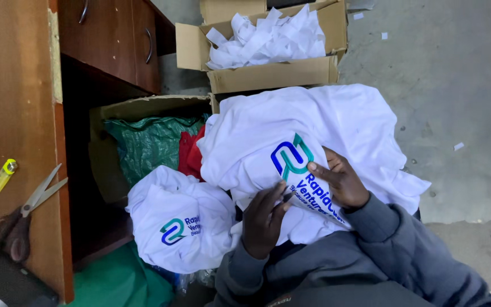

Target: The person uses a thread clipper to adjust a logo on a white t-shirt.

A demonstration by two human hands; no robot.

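A white shirt (313, 122) with a blue and teal printed emblem lies bunched on my lap. My left hand (263, 219) rests on its lower edge, fingers pinching at the printed patch. My right hand (339, 179) presses on the shirt just right of the emblem, fingertips on the print. A second white shirt (180, 219) with the same kind of emblem lies crumpled to the left, near my left hand.
A cardboard box (274, 74) of white paper strips stands ahead. Another box (143, 108) at left holds a green sack (146, 145) and red cloth (190, 153). On the wooden desk (12, 102) lie scissors (41, 190) and a yellow lighter (3, 176). Concrete floor (456, 85) lies to the right.
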